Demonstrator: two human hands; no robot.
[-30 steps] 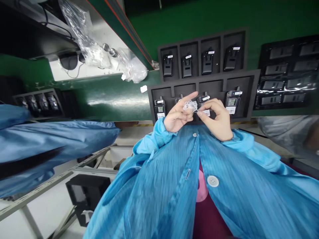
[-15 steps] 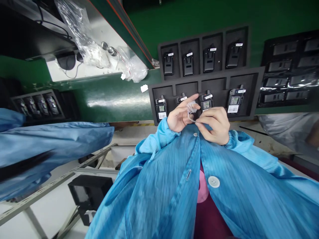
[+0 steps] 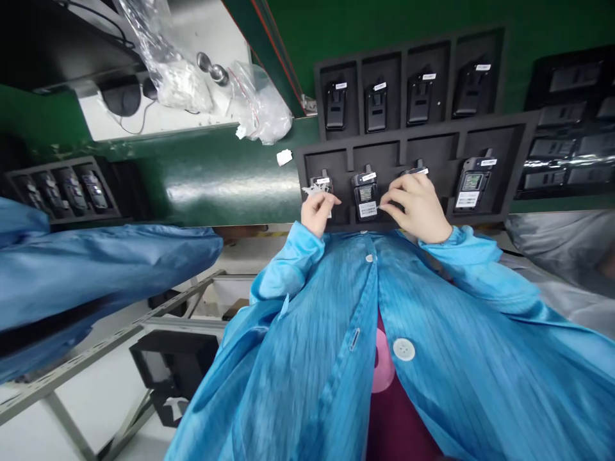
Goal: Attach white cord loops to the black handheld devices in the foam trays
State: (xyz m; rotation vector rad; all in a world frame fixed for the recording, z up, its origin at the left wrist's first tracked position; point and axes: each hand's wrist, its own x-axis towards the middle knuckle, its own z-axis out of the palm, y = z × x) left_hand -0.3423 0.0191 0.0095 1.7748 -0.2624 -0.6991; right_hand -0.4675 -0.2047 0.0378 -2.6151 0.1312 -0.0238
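Observation:
My left hand (image 3: 318,211) is closed on a small crumpled clear film (image 3: 312,190), held over the leftmost black handset of the near black foam tray (image 3: 509,137). My right hand (image 3: 418,206) is closed in a pinch on something thin and pale I cannot make out, just right of the second handset (image 3: 366,194). That hand covers most of the third handset (image 3: 414,171). A fourth handset (image 3: 473,182) with a white label sits at the tray's right end. Both my sleeves are light blue.
A second foam tray (image 3: 406,54) with several handsets lies behind on the green belt (image 3: 216,186). More dark trays (image 3: 567,128) sit at right, another (image 3: 52,189) at left. Clear plastic bags (image 3: 259,109) lie on a white shelf. Another person's blue sleeve (image 3: 96,269) reaches in from the left.
My hands have parted and moved forward from in front of my chest to the near tray. The left hand carried the clear film to the left; the right hand came down over the third handset.

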